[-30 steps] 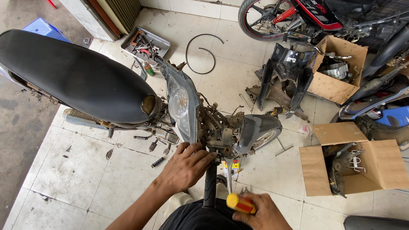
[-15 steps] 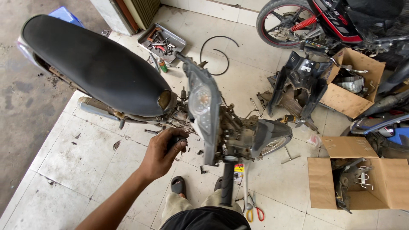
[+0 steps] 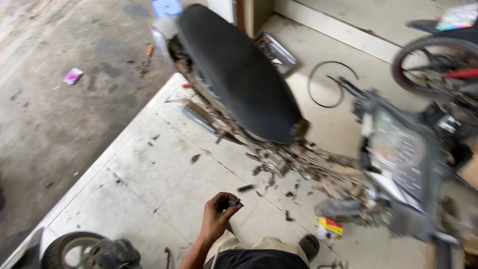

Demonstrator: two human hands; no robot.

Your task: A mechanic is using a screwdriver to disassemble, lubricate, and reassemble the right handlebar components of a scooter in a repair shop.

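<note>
My left hand (image 3: 219, 215) is raised over the tiled floor in front of my knees, fingers pinched on a small dark part (image 3: 233, 202) at the fingertips. Ahead lies a stripped motorbike (image 3: 279, 144) with a long black seat (image 3: 238, 67) and a blurred grey front panel (image 3: 403, 154) to the right. Small dark bolts and bits (image 3: 264, 174) are scattered on the tiles beside the frame. My right hand is out of view.
A loose wheel (image 3: 69, 249) lies at the bottom left. A wire ring (image 3: 328, 82) rests on the tiles beyond the seat, and another bike's red-trimmed wheel (image 3: 438, 65) stands at the far right. A yellow-and-red tool (image 3: 331, 228) lies near my shoe (image 3: 308, 245). Stained concrete (image 3: 59, 99) spreads left.
My left hand has come away from the bike frame toward me, now pinching a small dark part. The view has swung left, showing concrete and a loose wheel.
</note>
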